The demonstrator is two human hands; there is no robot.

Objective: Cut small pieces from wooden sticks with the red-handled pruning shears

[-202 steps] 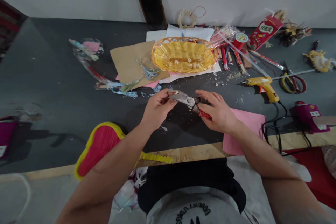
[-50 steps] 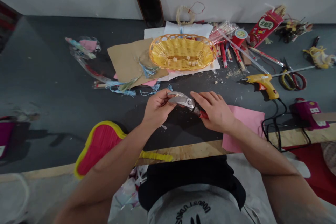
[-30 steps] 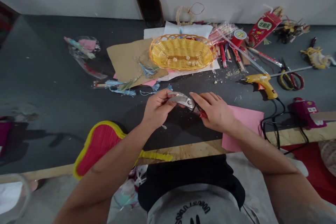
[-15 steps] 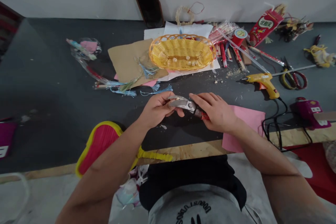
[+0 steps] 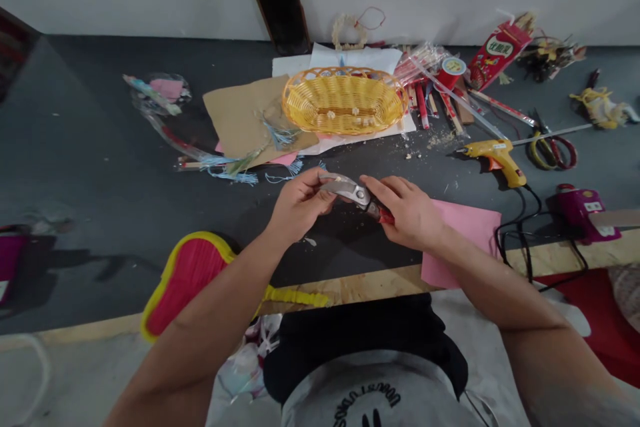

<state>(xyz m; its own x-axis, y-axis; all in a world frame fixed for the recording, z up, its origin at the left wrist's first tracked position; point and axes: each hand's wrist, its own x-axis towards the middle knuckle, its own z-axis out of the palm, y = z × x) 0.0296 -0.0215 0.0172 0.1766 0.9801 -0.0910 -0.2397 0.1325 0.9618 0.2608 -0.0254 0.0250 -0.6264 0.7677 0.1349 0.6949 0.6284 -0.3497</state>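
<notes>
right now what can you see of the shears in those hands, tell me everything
The shears have a broad, curved, shiny steel head with a round pivot bolt and a red grip; fingers hide the rest of the handles. They lie roughly level, tip toward the left hand, which pinches the metal end, while the right hand wraps the red grip. They are held above the dark table, not resting on it. Whether the blades are shut cannot be told.
</notes>
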